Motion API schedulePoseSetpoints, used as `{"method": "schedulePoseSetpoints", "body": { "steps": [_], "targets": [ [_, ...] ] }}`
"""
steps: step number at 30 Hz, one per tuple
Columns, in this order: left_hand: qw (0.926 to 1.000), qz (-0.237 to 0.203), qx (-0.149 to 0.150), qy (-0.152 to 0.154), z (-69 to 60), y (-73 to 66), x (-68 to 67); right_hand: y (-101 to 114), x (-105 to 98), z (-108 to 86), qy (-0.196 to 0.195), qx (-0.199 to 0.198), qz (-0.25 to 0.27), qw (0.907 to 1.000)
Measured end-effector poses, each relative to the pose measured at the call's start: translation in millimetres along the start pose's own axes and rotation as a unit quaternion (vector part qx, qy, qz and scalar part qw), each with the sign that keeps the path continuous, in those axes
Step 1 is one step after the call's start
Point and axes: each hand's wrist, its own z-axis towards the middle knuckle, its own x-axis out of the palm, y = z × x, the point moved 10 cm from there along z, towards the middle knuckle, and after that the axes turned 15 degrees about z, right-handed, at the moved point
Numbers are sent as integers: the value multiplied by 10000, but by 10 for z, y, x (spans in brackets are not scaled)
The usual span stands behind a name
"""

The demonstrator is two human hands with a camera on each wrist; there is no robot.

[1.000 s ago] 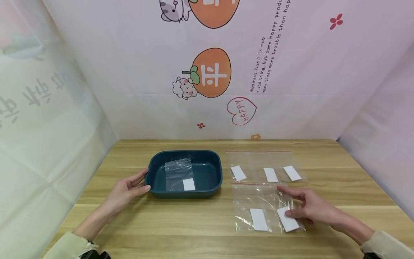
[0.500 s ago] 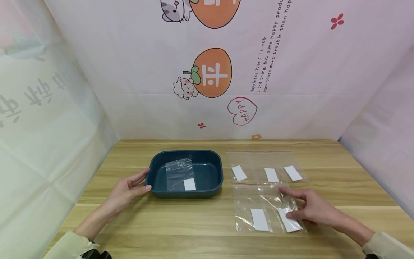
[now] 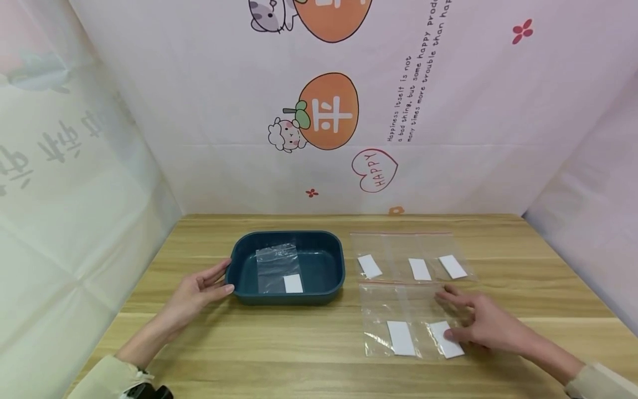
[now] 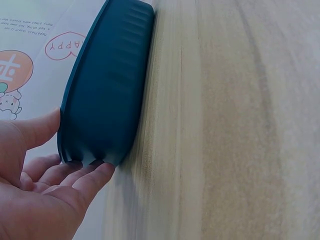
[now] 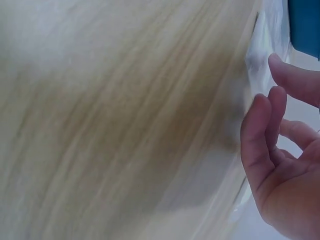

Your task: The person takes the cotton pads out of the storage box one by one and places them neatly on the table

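At the left end of a dark teal tray (image 3: 319,282), my left hand (image 3: 191,299) touches the outer wall and rim with thumb and extended fingers. Inside the tray lies a small clear zip bag (image 3: 271,269) with a white patch (image 3: 293,284). My right hand (image 3: 490,324) hovers at the right edge of a clear zip bag (image 3: 423,307), its thumb over that bag's white patch (image 3: 446,339). Thumb and fingers stand apart in the right wrist view. A similar bag (image 3: 379,307) lies to its left. Whether the right fingertips touch plastic is hard to tell.
Behind the two nearer bags, a row of clear bags (image 3: 391,249) with white patches (image 3: 420,269) lies flat on the wooden table (image 3: 299,354). A printed white cloth (image 3: 224,111) hangs behind the table, with more cloth at both sides.
My right hand has shifted slightly right, its fingers coming away from the nearer right bag. That bag's glossy, raised plastic now looks flatter. The left hand stays at the tray.
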Motion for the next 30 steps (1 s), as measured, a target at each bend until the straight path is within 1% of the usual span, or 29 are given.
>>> {"method": "schedulePoseSetpoints", "body": {
  "steps": [2,4,6,7,8,13,14,17,20,24,27,30],
  "targets": [
    [10000,4,-8,-3,5,0,-3,29,-18,-9,-91,-28,-137,9999],
    [10000,9,-13,-2,8,1,-5,74,-18,-14,-116,-137,-239,9996],
    [10000,10,-6,-9,9,1,-6,100,10,-15,-39,-167,-242,9996],
    [10000,6,-7,-13,7,2,-6,99,27,-17,27,-129,-158,9998],
    [10000,2,-9,-12,6,3,-5,108,44,-20,82,-142,-212,9996],
    [10000,1,-26,12,2,8,7,40,112,-56,331,175,-133,9992],
    [10000,2,-29,17,1,9,9,34,114,-62,338,180,-211,9990],
    [10000,9,-28,15,-1,8,9,15,116,-79,357,241,-197,9989],
    [10000,-28,-18,7,-2,6,7,24,110,-86,354,212,-214,9989],
    [10000,-18,-14,-3,-4,2,-1,81,89,-55,432,128,185,9988],
    [10000,38,-19,-14,-6,3,-3,184,39,24,588,49,577,9966],
    [10000,78,-16,-29,-11,6,-6,338,-31,160,740,-37,555,9957]
  ]
}}
